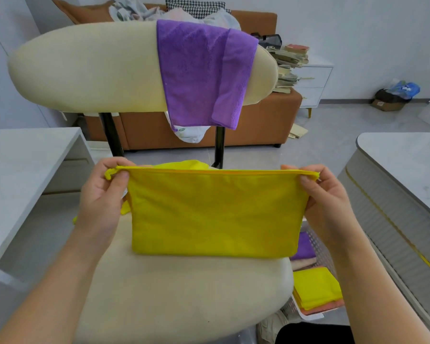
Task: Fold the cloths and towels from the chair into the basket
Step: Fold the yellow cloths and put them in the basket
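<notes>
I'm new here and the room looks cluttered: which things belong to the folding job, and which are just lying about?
Part of the job: yellow cloth, pinched by left hand and right hand; purple towel over the chair; basket holding folded cloths.
Just lying about: sofa; stack of papers; cardboard box; desk.

Bright even light, soft shadows, edges bowed, slight blur.

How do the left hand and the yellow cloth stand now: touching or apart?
Touching. The head view shows the left hand pinching the top left corner of the yellow cloth, with the thumb lying across the cloth's upper edge.
</notes>
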